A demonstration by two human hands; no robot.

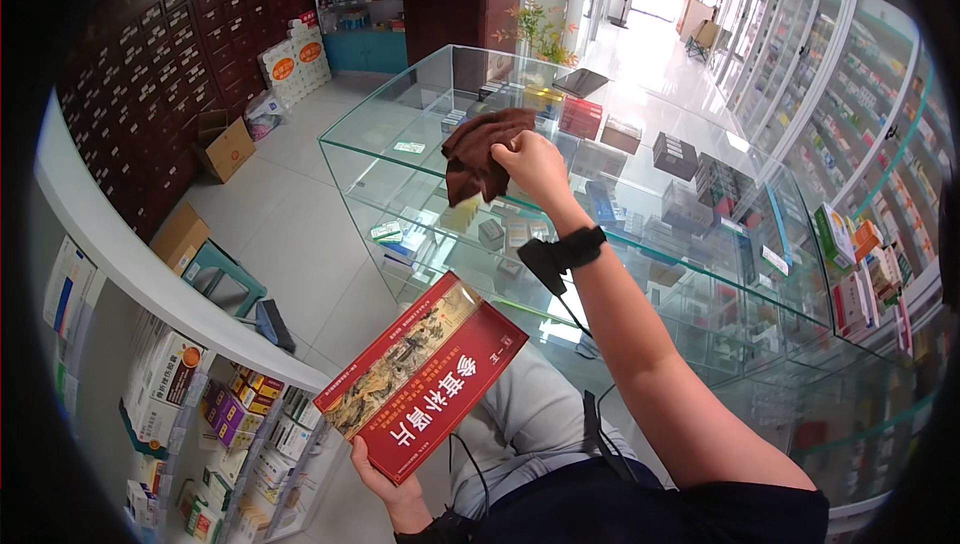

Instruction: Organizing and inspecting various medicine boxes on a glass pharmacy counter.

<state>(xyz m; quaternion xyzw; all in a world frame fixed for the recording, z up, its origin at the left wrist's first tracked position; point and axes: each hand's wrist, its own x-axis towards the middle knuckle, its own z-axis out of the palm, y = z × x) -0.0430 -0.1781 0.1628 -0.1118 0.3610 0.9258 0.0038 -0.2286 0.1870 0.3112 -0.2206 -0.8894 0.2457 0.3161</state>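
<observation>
A flat red medicine box (442, 386) with a painted landscape band and printed writing is in my left hand (390, 480), which grips its lower corner in front of my lap. My right hand (536, 169) pinches a crumpled brown cloth (484, 154) at the near edge of a glass display counter (375, 146). The cloth hangs from my fingers over the glass; whether it touches the top is hard to tell. Both wrists wear black straps, and a cable runs from the right one.
Medicine boxes (675, 154) stand on and inside the counter. A curved white shelf unit (187, 289) with more boxes is at my left. Beyond it are a teal stool (225, 270), a brush head (275, 325) and a cardboard box (225, 150). Glass cabinets (847, 71) line the right.
</observation>
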